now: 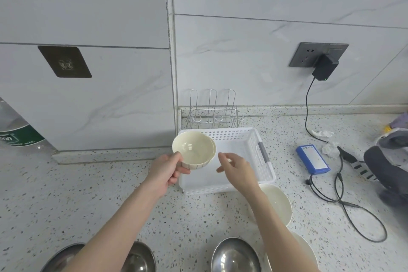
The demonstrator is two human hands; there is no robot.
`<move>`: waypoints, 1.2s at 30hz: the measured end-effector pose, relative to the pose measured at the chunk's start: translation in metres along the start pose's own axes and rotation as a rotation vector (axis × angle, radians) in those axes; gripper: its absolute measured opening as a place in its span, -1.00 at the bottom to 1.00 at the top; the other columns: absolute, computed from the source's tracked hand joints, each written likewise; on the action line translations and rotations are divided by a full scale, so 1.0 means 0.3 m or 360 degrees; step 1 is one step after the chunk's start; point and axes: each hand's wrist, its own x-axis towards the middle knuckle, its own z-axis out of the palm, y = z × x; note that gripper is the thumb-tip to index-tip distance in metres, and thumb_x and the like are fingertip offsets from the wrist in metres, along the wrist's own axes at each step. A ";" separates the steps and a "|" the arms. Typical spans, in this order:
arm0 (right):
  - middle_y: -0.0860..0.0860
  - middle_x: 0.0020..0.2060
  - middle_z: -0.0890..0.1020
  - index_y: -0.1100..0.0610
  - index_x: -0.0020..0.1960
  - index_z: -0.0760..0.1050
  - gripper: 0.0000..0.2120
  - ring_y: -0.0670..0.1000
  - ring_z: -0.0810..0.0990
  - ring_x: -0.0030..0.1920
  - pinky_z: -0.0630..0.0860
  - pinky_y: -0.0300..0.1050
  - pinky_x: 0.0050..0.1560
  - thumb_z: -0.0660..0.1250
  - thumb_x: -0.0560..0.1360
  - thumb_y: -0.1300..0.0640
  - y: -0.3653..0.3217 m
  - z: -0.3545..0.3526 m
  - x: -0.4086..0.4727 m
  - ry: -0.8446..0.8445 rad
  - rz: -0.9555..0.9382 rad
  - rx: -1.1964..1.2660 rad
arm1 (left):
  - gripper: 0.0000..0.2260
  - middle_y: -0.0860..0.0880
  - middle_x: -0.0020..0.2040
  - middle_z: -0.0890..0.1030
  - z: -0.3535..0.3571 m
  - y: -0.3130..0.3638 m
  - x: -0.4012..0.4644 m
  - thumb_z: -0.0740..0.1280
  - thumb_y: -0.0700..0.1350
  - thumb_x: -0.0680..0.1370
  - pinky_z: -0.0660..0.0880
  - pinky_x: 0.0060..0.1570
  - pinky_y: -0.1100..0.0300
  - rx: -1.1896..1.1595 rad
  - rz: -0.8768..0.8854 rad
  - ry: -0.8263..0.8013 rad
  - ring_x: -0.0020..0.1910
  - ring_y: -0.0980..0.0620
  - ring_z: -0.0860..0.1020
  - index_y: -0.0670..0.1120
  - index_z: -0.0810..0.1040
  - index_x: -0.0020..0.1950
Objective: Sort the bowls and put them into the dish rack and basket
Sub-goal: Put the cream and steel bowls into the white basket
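A blue box point(313, 159) with black wires point(344, 201) lay at three o'clock from the white basket point(247, 139). The wire rack point(212, 112) stood at twelve o'clock, just behind the basket. The left hand point(166, 169) gripped one cream bowl point(193, 150) by its rim, over the basket's left corner. The right hand point(237, 169) hung loose beside it, holding nothing. Two white bowls point(279, 203) and three metal bowls point(235, 256) sat near six o'clock.

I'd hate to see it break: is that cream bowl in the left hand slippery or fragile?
The cream bowl looks glazed and glossy, so probably slippery. It seems rigid ceramic, likely to chip if dropped. The left hand pinches only its rim, so it may tip.
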 end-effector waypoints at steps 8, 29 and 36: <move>-0.01 -0.41 0.69 0.08 0.21 0.48 -0.69 -0.06 0.59 -0.23 0.41 -0.17 -0.27 0.22 0.49 0.06 -0.069 0.051 0.104 -0.0065 0.0121 0.0288 | -0.84 -0.23 -0.31 0.70 0.064 0.030 0.075 0.20 -0.19 0.53 0.18 -0.61 0.28 0.0172 -0.0014 -0.0019 -0.58 0.10 0.29 -0.21 0.52 0.02; 0.05 -0.23 0.72 0.11 0.28 0.42 -0.63 0.06 0.59 -0.03 0.53 0.01 0.03 0.18 0.50 0.05 -0.052 0.122 0.214 0.0024 0.0254 -0.0014 | -0.59 0.14 -0.11 0.59 0.062 0.008 0.180 0.26 -0.14 0.58 0.39 -0.55 0.30 0.0844 0.0376 0.0115 -0.41 0.22 0.64 0.08 0.37 0.42; -0.01 -0.29 0.71 0.12 0.32 0.41 -0.60 0.00 0.54 -0.11 0.50 -0.03 -0.01 0.17 0.51 0.07 -0.037 0.131 0.210 -0.0003 0.0303 0.0035 | -0.55 0.10 -0.17 0.62 0.063 0.011 0.178 0.26 -0.11 0.59 0.38 -0.58 0.35 0.0948 0.0355 0.0129 -0.37 0.23 0.63 0.08 0.33 0.49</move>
